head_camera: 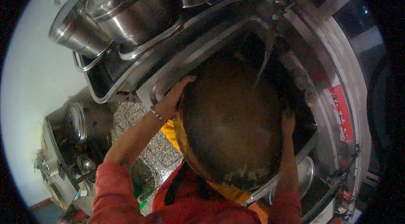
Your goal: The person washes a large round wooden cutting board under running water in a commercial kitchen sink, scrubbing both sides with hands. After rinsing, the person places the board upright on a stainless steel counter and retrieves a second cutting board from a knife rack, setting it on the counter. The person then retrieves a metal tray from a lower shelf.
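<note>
A large round dark metal pan or pot (231, 122), its broad brownish surface facing the camera, is held tilted over a metal sink (193, 56). My left hand (175, 97), with a beaded bracelet at the wrist, grips the pan's left edge. On the opposite edge is my right hand (288, 119), its fingers dark and partly hidden. A thin stream of water (265, 62) falls from the tap area (280, 7) at the top towards the pan. Yellow cloth (172, 133) shows beneath the pan's near left edge.
Large lidded steel pots (126, 11) stand on a rack at the upper left. A round metal lid or plate (307, 176) lies right of my right forearm. Farther left, a low table (57, 148) bears dishes above a speckled tiled floor (152, 148). Red printed sheet (340, 113) is at the right.
</note>
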`<state>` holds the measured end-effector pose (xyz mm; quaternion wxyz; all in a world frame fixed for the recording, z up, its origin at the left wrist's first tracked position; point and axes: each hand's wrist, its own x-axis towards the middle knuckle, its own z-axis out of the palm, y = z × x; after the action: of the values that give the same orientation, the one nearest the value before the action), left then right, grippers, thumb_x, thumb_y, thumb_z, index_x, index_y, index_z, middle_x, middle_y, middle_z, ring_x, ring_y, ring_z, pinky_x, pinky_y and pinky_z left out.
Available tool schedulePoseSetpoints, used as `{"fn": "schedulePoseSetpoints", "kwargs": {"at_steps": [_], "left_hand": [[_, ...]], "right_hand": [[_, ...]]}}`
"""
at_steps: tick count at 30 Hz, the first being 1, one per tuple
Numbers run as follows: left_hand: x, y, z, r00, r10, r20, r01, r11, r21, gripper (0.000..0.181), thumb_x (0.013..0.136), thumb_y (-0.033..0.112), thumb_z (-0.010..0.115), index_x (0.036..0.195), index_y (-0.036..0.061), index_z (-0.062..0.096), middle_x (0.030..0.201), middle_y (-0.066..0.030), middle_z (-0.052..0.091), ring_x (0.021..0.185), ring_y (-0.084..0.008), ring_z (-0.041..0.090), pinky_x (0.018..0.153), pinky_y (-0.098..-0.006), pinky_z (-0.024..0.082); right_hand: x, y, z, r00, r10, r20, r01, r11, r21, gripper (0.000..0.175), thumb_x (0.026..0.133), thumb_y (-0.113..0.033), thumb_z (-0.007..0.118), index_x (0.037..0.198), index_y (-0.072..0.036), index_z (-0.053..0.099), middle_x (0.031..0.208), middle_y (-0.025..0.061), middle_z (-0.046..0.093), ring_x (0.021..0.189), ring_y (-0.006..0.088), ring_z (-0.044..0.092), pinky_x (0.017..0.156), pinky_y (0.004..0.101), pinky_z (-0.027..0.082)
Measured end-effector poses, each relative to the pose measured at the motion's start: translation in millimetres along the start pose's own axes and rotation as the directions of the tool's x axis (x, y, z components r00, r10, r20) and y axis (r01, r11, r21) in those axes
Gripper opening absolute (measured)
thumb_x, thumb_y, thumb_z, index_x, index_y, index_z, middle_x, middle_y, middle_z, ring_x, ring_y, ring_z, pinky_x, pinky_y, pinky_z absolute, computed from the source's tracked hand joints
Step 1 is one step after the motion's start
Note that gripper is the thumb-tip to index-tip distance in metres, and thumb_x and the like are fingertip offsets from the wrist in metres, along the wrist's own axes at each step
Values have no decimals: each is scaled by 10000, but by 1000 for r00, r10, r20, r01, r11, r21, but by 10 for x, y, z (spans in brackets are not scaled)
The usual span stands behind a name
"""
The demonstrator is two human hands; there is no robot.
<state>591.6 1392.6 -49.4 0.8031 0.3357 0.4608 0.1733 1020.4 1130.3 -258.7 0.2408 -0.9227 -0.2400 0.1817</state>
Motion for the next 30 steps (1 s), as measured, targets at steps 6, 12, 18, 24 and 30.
{"fn": "schedulePoseSetpoints", "kwargs": {"at_steps": [6,12,18,24,30], "left_hand": [[-38,172,319,999,-44,15,43,995,92,553,824,420,636,1251,85,532,1225,-99,574,1103,-235,542,953,-383,431],[-413,424,714,998,59,-5,-56,968,246,643,805,406,674,1300,42,485,1221,-108,567,1083,-203,544,925,-336,436],[-1037,421,854,954,144,-264,-34,924,380,868,765,358,720,1443,41,280,1287,-158,496,1161,-270,495,963,-374,408],[-1439,-17,961,927,195,-322,-74,933,352,1042,636,280,792,1480,87,213,1253,-183,498,1147,-298,503,952,-407,416],[-1516,-219,905,924,198,-328,-68,928,367,1094,601,264,809,1492,131,189,1246,-188,509,1116,-303,532,909,-415,454]], "right_hand": [[504,919,379,939,-342,37,336,890,-308,541,912,-410,521,1320,-55,492,1240,210,563,1110,368,547,904,427,449],[547,986,682,965,-246,-95,254,964,80,509,889,-386,560,1278,-58,531,1250,172,568,1104,340,549,926,414,437],[501,264,994,983,-178,-51,184,904,387,553,874,-389,584,1290,-34,502,1262,185,553,1134,340,530,951,415,418],[737,-457,1265,985,-170,30,119,795,595,601,859,-391,608,1303,-10,472,1274,198,539,1163,340,511,976,415,400],[733,-899,1171,993,-104,57,75,923,377,619,861,-388,615,1313,2,451,1275,222,522,1191,357,487,995,424,389]]}}
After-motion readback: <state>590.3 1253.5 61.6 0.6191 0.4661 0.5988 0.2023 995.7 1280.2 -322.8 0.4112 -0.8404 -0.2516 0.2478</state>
